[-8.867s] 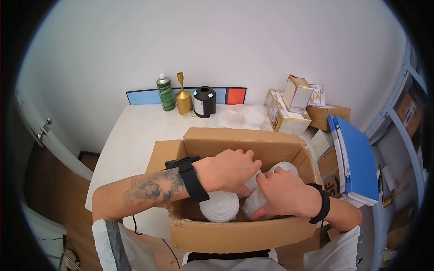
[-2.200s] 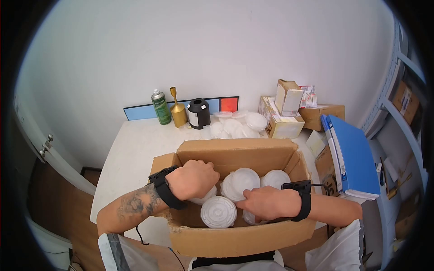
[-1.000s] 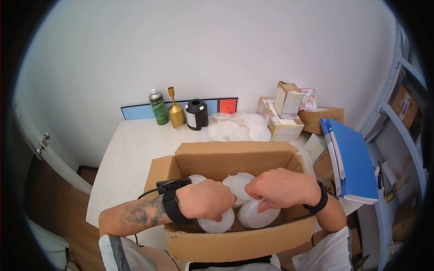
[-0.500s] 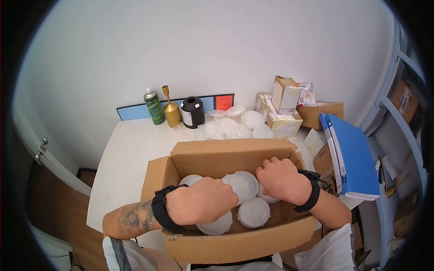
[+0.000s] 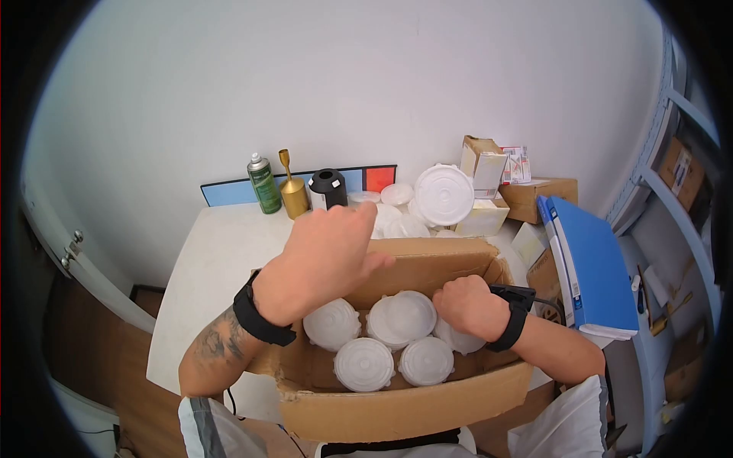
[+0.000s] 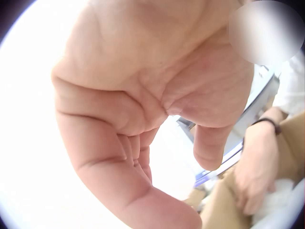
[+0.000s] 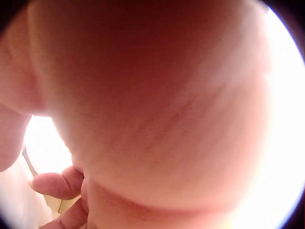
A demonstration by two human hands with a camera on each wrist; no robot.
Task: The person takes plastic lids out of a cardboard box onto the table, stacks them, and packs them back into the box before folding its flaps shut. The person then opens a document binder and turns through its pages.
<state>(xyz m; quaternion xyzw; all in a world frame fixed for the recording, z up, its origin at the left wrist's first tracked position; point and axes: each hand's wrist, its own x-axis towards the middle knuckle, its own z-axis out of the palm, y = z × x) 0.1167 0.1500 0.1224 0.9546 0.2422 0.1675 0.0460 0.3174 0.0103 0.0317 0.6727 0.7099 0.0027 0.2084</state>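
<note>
Left hand released above open brown cardboard box [image 5: 397, 416]; right hand down inside, grip can't be told.
L to R: green spray can [image 5: 264, 185], gold narrow-necked vase [image 5: 294, 197], then left hand [image 5: 317, 263], fingers loosely bent, thumb apart, nothing held. Round translucent white plastic pieces [image 5: 363, 365] sit in box, below and between hands. Ribbed white plastic disc [image 5: 444, 195] faces camera beyond box, support unclear. Right hand [image 5: 472, 307] over rightmost piece, fingertips hidden. Blue binder [image 5: 592, 267] far right.
</note>
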